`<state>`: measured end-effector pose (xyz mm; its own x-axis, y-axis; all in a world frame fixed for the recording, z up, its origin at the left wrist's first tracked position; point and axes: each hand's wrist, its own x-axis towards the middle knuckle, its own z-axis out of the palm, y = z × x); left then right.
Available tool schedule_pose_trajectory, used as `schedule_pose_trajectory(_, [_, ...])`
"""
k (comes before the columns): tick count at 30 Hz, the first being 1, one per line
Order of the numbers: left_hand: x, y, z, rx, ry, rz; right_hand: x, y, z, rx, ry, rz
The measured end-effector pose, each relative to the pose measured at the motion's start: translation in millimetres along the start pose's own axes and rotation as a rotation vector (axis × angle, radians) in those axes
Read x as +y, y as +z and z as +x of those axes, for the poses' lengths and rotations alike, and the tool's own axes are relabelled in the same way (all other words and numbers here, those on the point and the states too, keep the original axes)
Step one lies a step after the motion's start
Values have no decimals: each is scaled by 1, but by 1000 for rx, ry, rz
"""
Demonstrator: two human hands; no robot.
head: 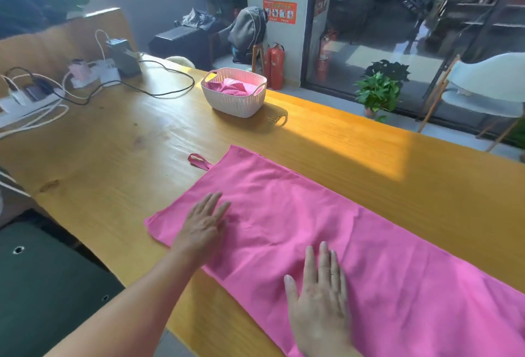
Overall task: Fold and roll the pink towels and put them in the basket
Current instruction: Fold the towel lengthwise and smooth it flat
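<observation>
Wooden table (119, 140), running far left to near right. Pink towel (326, 231) lies spread flat along its near edge, hanging loop (199, 161) at the far-left corner. Left hand (203, 223) and right hand (319, 302) rest on the towel, fingers straight, grasping nothing. Basket (234, 100), far centre, well apart, holds more pink cloth. Risk: the towel's near hem overhangs the edge, so uneven pressing may drag it off. Open tabletop lies between towel and basket; cables (159, 92) crowd the far left.
</observation>
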<state>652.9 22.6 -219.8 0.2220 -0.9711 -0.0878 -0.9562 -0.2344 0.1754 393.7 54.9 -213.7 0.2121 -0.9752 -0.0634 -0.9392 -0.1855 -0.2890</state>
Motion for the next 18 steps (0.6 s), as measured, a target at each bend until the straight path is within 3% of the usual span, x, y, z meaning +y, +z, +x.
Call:
schedule_pose_trajectory(6, [-37,9,25,-145,115,103,-11,13,-10,14,150,19])
schedule_pose_trajectory(18, [-76,18,39,-84,293,119,36,25,9,-77,-15,-247])
